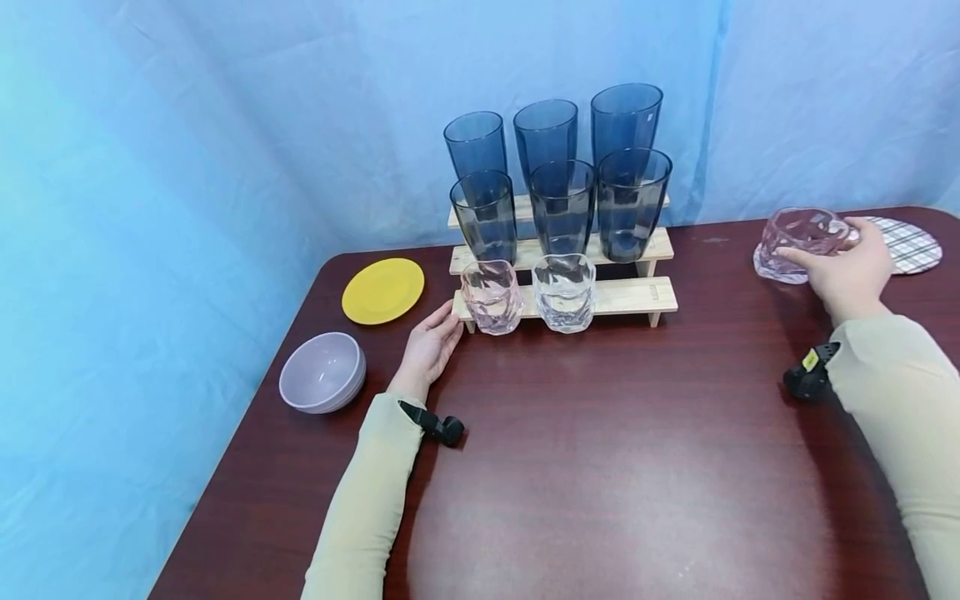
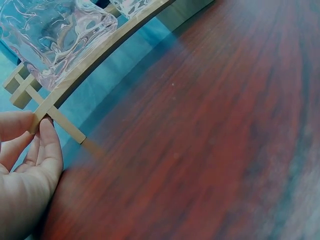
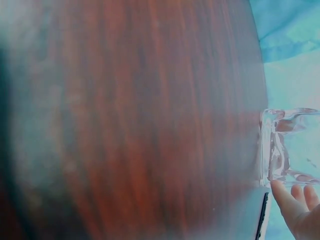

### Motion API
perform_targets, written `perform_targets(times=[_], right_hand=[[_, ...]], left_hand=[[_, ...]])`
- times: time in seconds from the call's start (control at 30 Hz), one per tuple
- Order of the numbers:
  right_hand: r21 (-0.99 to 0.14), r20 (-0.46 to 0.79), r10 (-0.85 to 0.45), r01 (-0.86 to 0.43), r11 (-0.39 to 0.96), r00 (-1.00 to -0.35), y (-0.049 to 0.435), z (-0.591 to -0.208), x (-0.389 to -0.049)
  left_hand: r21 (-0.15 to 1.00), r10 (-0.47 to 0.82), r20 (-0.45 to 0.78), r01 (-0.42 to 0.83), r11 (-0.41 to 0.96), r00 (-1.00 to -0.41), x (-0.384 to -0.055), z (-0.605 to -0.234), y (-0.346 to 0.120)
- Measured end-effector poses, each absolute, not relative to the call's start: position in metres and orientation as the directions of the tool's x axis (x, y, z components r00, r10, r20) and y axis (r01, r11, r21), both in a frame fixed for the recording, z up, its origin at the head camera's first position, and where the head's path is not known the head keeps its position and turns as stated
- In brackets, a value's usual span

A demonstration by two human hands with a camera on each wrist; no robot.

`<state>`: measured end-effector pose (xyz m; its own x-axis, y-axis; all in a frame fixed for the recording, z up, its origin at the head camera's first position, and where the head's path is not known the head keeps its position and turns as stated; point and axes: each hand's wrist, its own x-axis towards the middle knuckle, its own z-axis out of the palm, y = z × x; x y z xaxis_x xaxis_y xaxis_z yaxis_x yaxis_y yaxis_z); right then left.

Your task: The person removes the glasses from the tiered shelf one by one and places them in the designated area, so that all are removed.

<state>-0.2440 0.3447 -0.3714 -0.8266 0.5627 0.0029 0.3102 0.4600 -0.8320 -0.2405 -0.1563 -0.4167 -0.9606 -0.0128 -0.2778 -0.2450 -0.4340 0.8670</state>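
My left hand (image 1: 431,346) pinches the left end of the lowest step of a wooden tiered rack (image 1: 626,296). In the left wrist view, the thumb and fingers of this hand (image 2: 37,160) meet at the step's corner. A pinkish wavy glass (image 1: 492,304) and a clear wavy glass (image 1: 564,300) stand upright on that step. Far to the right, my right hand (image 1: 855,267) grips a pink wavy glass (image 1: 802,237), thumb on its near side. The right wrist view shows this glass (image 3: 277,150) upright at the table's far side.
Several tall blue-grey tumblers (image 1: 562,208) fill the upper steps. A yellow plate (image 1: 383,291) and a lilac bowl (image 1: 322,372) lie left of the rack. A checkered round mat (image 1: 911,244) sits behind my right hand. Blue cloth (image 1: 300,125) hangs behind the dark red table (image 1: 600,458).
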Motion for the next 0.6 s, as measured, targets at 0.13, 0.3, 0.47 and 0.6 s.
perform_targets(times=[0.13, 0.3, 0.47, 0.6], right_hand=[[-0.833, 0.009, 0.565, 0.306, 0.460, -0.825, 0.3436, -0.3721, -0.2476], [-0.825, -0.001, 0.549, 0.311, 0.471, -0.836, 0.3432, -0.3712, -0.2518], [-0.832, -0.016, 0.552, 0.317, 0.455, -0.834, 0.3433, -0.3708, -0.2526], [-0.828, -0.017, 0.543, 0.316, 0.463, -0.839, 0.3471, -0.3718, -0.2492]], left_hand=[[0.872, -0.011, -0.269, -0.239, -0.428, -0.963, -0.2391, -0.4164, -0.1579], [0.864, -0.008, -0.280, -0.248, -0.438, -0.960, -0.2380, -0.4157, -0.1592], [0.865, -0.009, -0.272, -0.241, -0.441, -0.962, -0.2389, -0.4156, -0.1588], [0.863, -0.008, -0.276, -0.244, -0.442, -0.961, -0.2392, -0.4175, -0.1558]])
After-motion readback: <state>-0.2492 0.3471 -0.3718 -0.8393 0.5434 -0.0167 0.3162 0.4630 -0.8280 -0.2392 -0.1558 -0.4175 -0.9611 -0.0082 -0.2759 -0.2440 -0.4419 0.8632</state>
